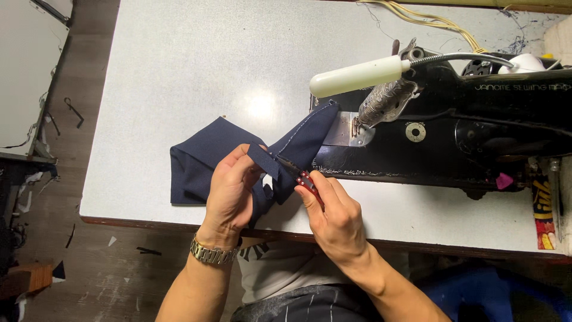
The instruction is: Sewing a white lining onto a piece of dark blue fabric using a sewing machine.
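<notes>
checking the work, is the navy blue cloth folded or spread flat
Folded: the navy blue cloth lies doubled on the grey table, one end lifted.

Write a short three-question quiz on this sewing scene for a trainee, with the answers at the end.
1. True or false: the left hand pinches the navy fabric while the right hand holds a small red-handled tool against it.
2. Where does the far end of the navy fabric lie?
A. On the floor
B. On the metal plate at the black sewing machine
C. Folded in a drawer
3. Fill in: the left wrist carries a metal ____.

Key
1. True.
2. B; the fabric reaches onto the plate, beneath the white lamp.
3. Wristwatch.
</notes>
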